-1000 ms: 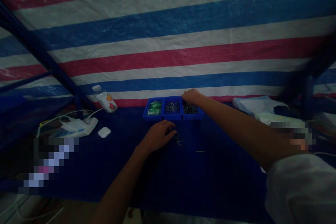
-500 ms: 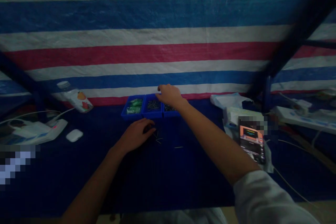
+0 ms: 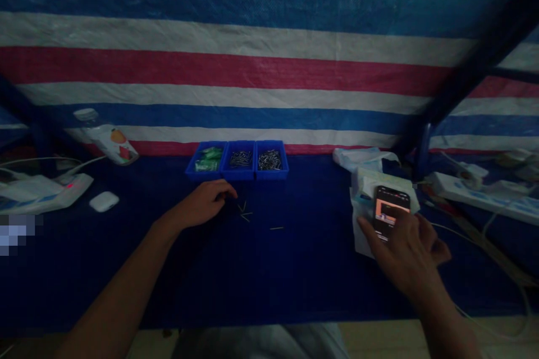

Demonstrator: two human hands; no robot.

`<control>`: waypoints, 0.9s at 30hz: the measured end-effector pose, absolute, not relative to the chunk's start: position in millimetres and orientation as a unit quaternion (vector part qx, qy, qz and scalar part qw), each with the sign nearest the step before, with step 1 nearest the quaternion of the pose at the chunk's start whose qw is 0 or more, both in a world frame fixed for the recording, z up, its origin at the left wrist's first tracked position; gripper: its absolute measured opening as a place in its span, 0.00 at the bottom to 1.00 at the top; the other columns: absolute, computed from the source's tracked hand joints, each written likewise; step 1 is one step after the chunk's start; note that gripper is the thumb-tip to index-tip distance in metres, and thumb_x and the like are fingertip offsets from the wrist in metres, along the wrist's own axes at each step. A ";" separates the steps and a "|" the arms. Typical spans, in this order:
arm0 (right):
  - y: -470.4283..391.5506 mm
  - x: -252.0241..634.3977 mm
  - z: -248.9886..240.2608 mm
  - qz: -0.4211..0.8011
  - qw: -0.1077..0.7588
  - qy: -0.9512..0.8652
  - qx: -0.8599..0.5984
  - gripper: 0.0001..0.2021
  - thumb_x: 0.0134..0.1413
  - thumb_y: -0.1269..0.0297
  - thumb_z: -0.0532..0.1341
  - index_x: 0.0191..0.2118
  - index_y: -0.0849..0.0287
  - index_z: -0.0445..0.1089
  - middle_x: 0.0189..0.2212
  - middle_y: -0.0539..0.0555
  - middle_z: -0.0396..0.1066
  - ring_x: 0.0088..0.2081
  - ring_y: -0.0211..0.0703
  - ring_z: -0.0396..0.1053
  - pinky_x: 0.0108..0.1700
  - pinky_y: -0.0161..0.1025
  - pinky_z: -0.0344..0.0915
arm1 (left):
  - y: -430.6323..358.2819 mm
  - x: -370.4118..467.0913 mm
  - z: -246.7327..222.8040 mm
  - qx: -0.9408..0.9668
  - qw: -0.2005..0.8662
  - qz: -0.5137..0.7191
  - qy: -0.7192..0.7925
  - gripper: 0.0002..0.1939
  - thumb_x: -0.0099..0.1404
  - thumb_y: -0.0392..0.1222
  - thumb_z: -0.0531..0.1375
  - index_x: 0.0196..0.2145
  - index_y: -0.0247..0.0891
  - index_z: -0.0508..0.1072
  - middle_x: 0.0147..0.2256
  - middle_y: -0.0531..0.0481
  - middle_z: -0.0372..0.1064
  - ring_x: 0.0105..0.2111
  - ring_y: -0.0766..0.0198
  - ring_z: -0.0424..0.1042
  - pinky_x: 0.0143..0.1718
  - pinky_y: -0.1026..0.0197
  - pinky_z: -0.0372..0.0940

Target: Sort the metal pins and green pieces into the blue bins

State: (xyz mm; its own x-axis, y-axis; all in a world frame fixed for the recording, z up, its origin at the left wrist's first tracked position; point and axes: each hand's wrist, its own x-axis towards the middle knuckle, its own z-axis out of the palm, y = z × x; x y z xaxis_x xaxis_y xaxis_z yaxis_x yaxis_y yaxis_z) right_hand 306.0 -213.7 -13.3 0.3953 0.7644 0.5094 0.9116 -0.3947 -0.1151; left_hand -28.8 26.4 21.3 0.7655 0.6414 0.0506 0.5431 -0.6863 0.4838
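My left hand rests loosely curled on the blue table, a gap showing between thumb and forefinger; nothing shows in it. Just right of its fingertips lie several thin metal pins, with another single pin farther right. My right hand is over the lower part of a lit phone, thumb stretched out to the left and the forefinger at the screen. Whether it touches the glass I cannot tell. The phone leans on a pale packet.
Three blue bins stand at the back: one with green packets, two with small metal pieces. A bottle, a white earbud case and a power strip are left. Another power strip with cables lies right.
My right hand has left the right-hand bin and come across to the phone on the right. My left hand stays by the pins. The view has tilted slightly.
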 end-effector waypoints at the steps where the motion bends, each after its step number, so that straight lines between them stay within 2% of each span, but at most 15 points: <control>1: -205.2 308.5 -9.6 -0.199 0.200 -0.491 -0.824 0.29 0.60 0.41 0.47 0.57 0.58 0.58 0.53 0.67 0.62 0.59 0.68 0.53 0.52 0.68 0.54 | 26.5 -29.4 22.1 0.911 0.228 0.102 0.327 0.21 0.55 0.25 0.50 0.40 0.38 0.75 0.39 0.49 0.71 0.38 0.62 0.70 0.42 0.57 0.65; 3: -181.1 303.7 5.9 -0.207 0.204 -0.480 -0.828 0.30 0.60 0.39 0.48 0.54 0.60 0.60 0.53 0.67 0.62 0.60 0.71 0.51 0.52 0.70 0.53 | 26.0 -30.9 22.8 0.910 0.229 0.093 0.333 0.21 0.54 0.26 0.51 0.41 0.38 0.75 0.40 0.48 0.71 0.38 0.61 0.71 0.43 0.57 0.65; 5: -156.6 285.5 25.3 -0.189 0.204 -0.543 -0.792 0.28 0.60 0.41 0.50 0.52 0.61 0.63 0.53 0.67 0.62 0.57 0.67 0.55 0.52 0.65 0.56 | 24.6 -32.3 22.3 0.909 0.230 0.091 0.335 0.20 0.55 0.28 0.53 0.43 0.38 0.74 0.42 0.48 0.71 0.40 0.60 0.71 0.45 0.55 0.65; 7: -140.0 257.9 39.4 -0.098 0.166 -0.682 -0.706 0.21 0.63 0.49 0.51 0.50 0.59 0.65 0.49 0.63 0.66 0.50 0.57 0.63 0.50 0.56 0.61 | 22.0 -33.3 21.0 0.910 0.239 0.094 0.324 0.20 0.56 0.31 0.56 0.46 0.39 0.73 0.45 0.47 0.71 0.43 0.59 0.70 0.48 0.54 0.65; 9: -134.2 228.1 43.1 0.005 0.117 -0.780 -0.615 0.17 0.63 0.54 0.54 0.51 0.56 0.66 0.48 0.59 0.67 0.47 0.51 0.66 0.50 0.52 0.63 | 18.9 -33.4 19.3 0.910 0.259 0.098 0.308 0.20 0.58 0.35 0.59 0.49 0.40 0.72 0.48 0.46 0.69 0.48 0.57 0.69 0.53 0.52 0.63; 12: -138.9 193.2 34.3 0.036 0.044 -0.797 -0.601 0.14 0.61 0.66 0.55 0.51 0.59 0.66 0.48 0.60 0.67 0.45 0.52 0.68 0.47 0.52 0.66 | 14.7 -31.9 15.9 0.907 0.284 0.091 0.297 0.23 0.58 0.43 0.63 0.52 0.42 0.70 0.53 0.45 0.66 0.52 0.55 0.67 0.56 0.50 0.62; 15: -144.7 176.0 24.9 0.010 -0.009 -0.781 -0.624 0.15 0.58 0.77 0.52 0.49 0.63 0.68 0.47 0.63 0.67 0.46 0.54 0.68 0.42 0.50 0.69 | 13.1 -29.2 11.5 0.911 0.281 0.080 0.290 0.23 0.59 0.45 0.63 0.53 0.43 0.70 0.53 0.45 0.65 0.52 0.55 0.66 0.56 0.50 0.62; 21: -129.9 169.1 19.2 -0.014 -0.014 -0.797 -0.604 0.12 0.59 0.79 0.52 0.44 0.64 0.69 0.41 0.62 0.69 0.43 0.52 0.70 0.39 0.47 0.71 | 15.9 -24.5 4.0 0.925 0.250 0.075 0.275 0.14 0.65 0.41 0.58 0.48 0.44 0.74 0.49 0.47 0.68 0.50 0.57 0.68 0.56 0.52 0.60; 27: -85.6 176.7 9.2 -0.010 0.022 -0.819 -0.573 0.14 0.60 0.79 0.49 0.47 0.66 0.67 0.43 0.62 0.68 0.42 0.48 0.69 0.41 0.44 0.70 | 17.6 -18.6 0.7 0.933 0.232 0.081 0.263 0.12 0.67 0.37 0.54 0.43 0.42 0.75 0.45 0.48 0.70 0.45 0.60 0.70 0.50 0.55 0.64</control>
